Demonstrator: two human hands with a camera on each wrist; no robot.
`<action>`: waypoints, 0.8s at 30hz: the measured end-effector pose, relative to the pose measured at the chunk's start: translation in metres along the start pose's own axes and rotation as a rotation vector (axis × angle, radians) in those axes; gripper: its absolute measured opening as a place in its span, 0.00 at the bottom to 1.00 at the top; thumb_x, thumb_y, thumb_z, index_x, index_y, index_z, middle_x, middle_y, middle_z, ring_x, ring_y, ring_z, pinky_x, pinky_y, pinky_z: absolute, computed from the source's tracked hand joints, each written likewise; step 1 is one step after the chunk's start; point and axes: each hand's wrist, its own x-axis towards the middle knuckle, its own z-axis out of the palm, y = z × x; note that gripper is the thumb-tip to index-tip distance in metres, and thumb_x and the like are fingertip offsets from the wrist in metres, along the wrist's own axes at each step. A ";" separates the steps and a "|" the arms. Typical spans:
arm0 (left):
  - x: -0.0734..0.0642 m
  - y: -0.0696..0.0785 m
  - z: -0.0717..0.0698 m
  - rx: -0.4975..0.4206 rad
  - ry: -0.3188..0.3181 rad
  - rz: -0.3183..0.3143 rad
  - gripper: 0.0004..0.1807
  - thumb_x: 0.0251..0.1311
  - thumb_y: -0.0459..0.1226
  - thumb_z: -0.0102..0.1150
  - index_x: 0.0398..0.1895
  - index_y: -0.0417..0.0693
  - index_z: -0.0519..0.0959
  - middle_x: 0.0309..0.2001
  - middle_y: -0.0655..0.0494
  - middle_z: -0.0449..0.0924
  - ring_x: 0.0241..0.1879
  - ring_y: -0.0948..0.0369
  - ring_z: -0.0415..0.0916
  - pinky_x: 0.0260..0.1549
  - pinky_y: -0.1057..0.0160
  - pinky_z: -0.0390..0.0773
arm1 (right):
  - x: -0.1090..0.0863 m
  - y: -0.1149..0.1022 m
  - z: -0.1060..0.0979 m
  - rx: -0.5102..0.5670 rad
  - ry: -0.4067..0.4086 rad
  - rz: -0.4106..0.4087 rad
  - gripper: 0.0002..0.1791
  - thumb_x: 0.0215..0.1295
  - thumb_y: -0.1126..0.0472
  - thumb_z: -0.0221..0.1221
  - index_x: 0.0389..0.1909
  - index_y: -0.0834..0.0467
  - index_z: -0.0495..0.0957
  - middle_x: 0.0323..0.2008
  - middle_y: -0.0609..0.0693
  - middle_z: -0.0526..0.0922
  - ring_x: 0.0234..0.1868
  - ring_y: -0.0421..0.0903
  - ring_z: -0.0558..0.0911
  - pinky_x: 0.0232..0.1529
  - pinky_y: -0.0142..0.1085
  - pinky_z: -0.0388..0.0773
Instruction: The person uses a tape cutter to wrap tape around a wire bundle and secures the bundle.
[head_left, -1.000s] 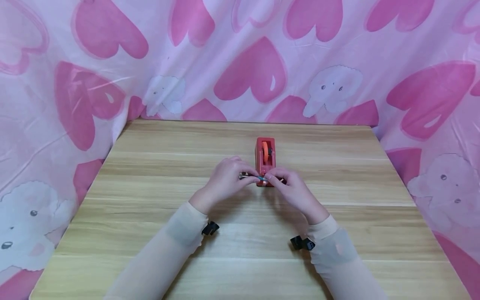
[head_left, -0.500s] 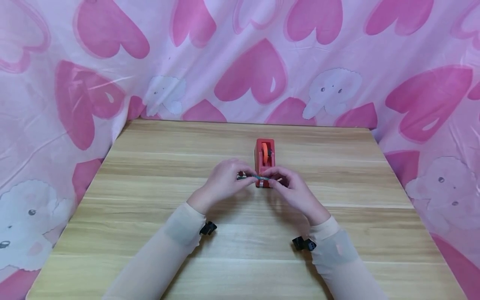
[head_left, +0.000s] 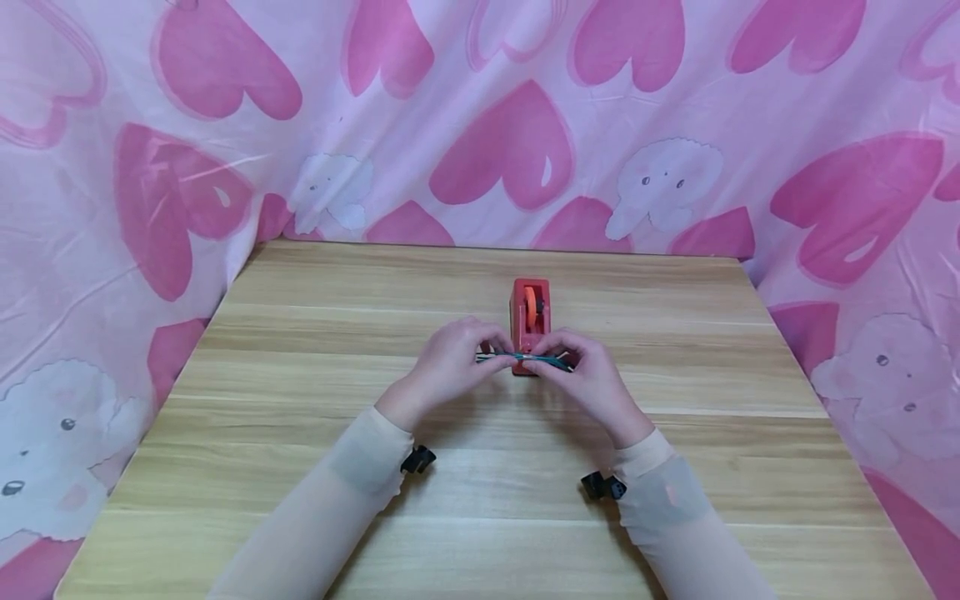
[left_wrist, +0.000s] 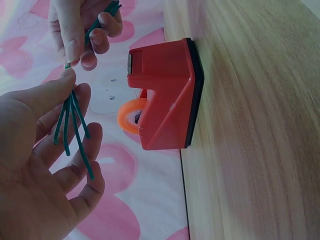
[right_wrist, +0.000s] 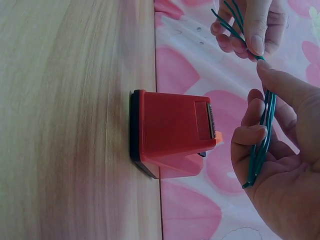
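A bundle of thin green wire-like strands [right_wrist: 260, 145] is stretched between both hands, above the table. My left hand [head_left: 450, 358] pinches the bundle near its middle between thumb and fingers, and loose strand ends fan out below that pinch in the left wrist view. Close beside it, my right hand [head_left: 592, 379] pinches the same bundle, its other ends lying along the curled fingers. A small pale band, perhaps tape, shows between the thumbs, too small to tell. Just beyond the hands stands a red tape dispenser [left_wrist: 165, 95] with an orange-cored roll [left_wrist: 131, 116] and a toothed cutter.
The wooden table [head_left: 300, 400] carries the dispenser toward its middle. A pink curtain [head_left: 495, 125] with hearts and cartoon animals hangs behind and at both sides. Small black cameras [head_left: 417, 458] sit at both wrists.
The right thumb and fingers have shifted slightly along the bundle, and more green strand shows at the right hand. The left hand keeps its pinch almost in place. The dispenser stays put.
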 end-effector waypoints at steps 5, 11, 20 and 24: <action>0.000 0.002 0.000 0.003 0.004 0.000 0.04 0.54 0.48 0.68 0.31 0.65 0.82 0.29 0.73 0.77 0.34 0.67 0.71 0.33 0.67 0.72 | -0.001 0.000 0.000 -0.006 0.020 -0.010 0.09 0.56 0.59 0.68 0.37 0.56 0.82 0.43 0.53 0.84 0.40 0.45 0.79 0.42 0.39 0.78; -0.004 0.004 0.001 0.013 -0.015 -0.021 0.05 0.54 0.49 0.68 0.32 0.67 0.81 0.28 0.74 0.76 0.33 0.66 0.69 0.31 0.66 0.70 | -0.004 0.007 0.001 -0.019 0.021 -0.024 0.08 0.55 0.59 0.68 0.36 0.55 0.84 0.42 0.53 0.84 0.40 0.45 0.80 0.41 0.36 0.79; -0.006 0.006 0.003 0.005 -0.020 -0.016 0.05 0.54 0.49 0.67 0.33 0.68 0.81 0.29 0.73 0.77 0.36 0.62 0.71 0.32 0.65 0.69 | -0.001 0.035 0.003 -0.039 0.027 -0.014 0.09 0.54 0.46 0.68 0.33 0.43 0.83 0.38 0.41 0.84 0.38 0.44 0.79 0.40 0.37 0.78; -0.006 0.006 0.004 0.014 -0.003 -0.012 0.04 0.55 0.50 0.67 0.32 0.68 0.81 0.29 0.74 0.78 0.35 0.64 0.70 0.31 0.65 0.69 | -0.001 0.036 0.002 -0.033 0.027 -0.004 0.11 0.53 0.43 0.68 0.33 0.41 0.83 0.39 0.41 0.84 0.39 0.44 0.79 0.41 0.38 0.78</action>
